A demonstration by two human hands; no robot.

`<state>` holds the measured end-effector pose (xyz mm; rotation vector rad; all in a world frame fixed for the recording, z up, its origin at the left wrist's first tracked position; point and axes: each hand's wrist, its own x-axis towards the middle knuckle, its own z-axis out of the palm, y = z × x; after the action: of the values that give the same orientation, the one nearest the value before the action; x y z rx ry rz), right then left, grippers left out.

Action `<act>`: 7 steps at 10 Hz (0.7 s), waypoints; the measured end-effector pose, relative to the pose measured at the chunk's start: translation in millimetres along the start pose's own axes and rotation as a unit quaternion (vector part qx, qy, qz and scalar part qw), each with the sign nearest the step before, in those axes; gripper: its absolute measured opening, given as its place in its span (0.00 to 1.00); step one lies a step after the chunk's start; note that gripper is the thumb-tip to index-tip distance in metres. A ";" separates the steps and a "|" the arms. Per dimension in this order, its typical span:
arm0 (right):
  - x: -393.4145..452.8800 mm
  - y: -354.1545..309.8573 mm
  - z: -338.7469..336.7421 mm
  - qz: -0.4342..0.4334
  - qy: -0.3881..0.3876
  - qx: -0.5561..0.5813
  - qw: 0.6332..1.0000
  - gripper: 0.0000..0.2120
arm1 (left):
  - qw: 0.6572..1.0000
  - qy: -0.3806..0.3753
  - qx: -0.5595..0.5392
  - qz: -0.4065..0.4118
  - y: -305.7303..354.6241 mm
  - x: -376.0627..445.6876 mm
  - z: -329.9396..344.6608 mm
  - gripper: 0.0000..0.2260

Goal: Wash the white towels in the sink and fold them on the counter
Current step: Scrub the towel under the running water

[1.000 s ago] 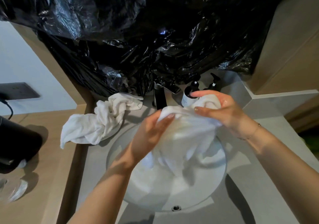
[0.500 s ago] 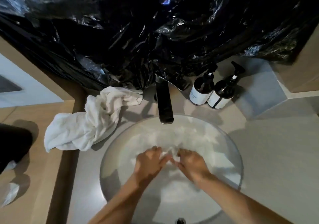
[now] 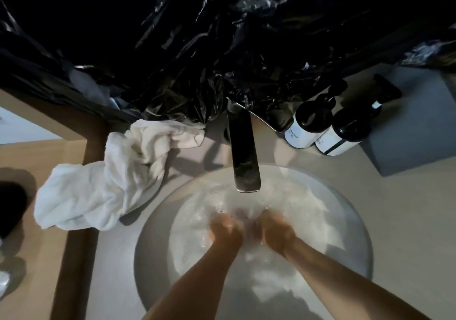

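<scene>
A round white sink holds water and a white towel spread under the surface. My left hand and my right hand are side by side in the middle of the basin, both curled and gripping the wet towel; they are blurred by motion. A second white towel lies crumpled on the counter to the left of the sink, partly over the wooden ledge. The flat metal faucet reaches over the basin's far edge.
Two dark pump bottles with white labels stand behind the sink at the right. Crinkled black plastic sheet hangs over the back wall. A dark object sits on the wooden counter at far left. Grey counter extends right.
A second ago both hands held the towel up above the basin; they then pushed it down into the water. Now they scrub it there, with bubbles on the surface.
</scene>
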<state>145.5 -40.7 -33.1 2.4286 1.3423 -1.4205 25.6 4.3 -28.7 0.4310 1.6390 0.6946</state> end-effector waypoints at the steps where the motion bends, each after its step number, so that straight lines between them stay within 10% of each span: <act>1: -10.8 2.2 -9.8 -0.021 0.060 0.065 0.996 0.24 | 0.890 -0.081 0.422 0.151 15.2 -10.6 -12.2 0.14; 3: -59.8 4.1 -26.2 -0.084 0.188 0.289 0.935 0.17 | 0.757 -0.222 0.471 0.395 15.0 -44.9 -30.3 0.27; 4: -80.7 -13.1 -27.5 -0.081 0.202 0.360 0.907 0.17 | 0.855 -0.278 0.326 0.292 23.0 -76.8 -28.4 0.25; 5: -97.9 -35.1 -12.4 -0.067 0.260 0.339 0.902 0.21 | 0.937 -0.178 0.228 0.194 30.1 -97.9 -19.9 0.24; 7: -87.5 -48.6 -17.8 0.003 0.207 0.341 0.917 0.25 | 0.952 -0.098 0.239 0.161 27.6 -122.1 -16.0 0.21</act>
<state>106.1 -60.5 58.5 3.3289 0.9777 -1.6476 30.1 -55.3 82.5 1.1033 1.5523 0.4645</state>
